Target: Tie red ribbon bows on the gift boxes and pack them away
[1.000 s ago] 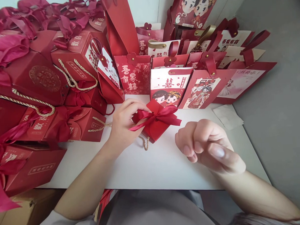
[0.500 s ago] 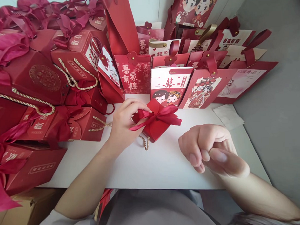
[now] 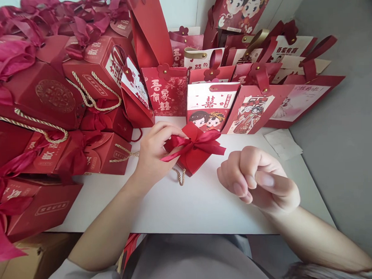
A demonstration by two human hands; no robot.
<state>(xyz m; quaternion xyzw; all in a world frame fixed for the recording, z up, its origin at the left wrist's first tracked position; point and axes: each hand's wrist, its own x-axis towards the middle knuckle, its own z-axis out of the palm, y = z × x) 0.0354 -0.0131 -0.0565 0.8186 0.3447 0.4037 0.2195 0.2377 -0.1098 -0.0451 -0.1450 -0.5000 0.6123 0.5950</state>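
A small red gift box with a ribbon bow on its top sits tilted on the white table. My left hand grips it from the left, fingers over the top edge by the bow and partly hidden by the ribbon. A twisted gold cord handle hangs out under the box, below my left fingers. Off to the right, my right hand is raised above the table, its fingers curled and its thumb pressed to the index finger. Nothing shows in it, and it is apart from the box.
Stacked red gift boxes with ribbons fill the left. Paper gift bags stand in rows behind my hands. White paper lies at the right of the table; a grey wall rises beyond. A cardboard box sits below left.
My right hand has risen a little and shifted slightly left, still curled. My left hand and the gift box have stayed in place.
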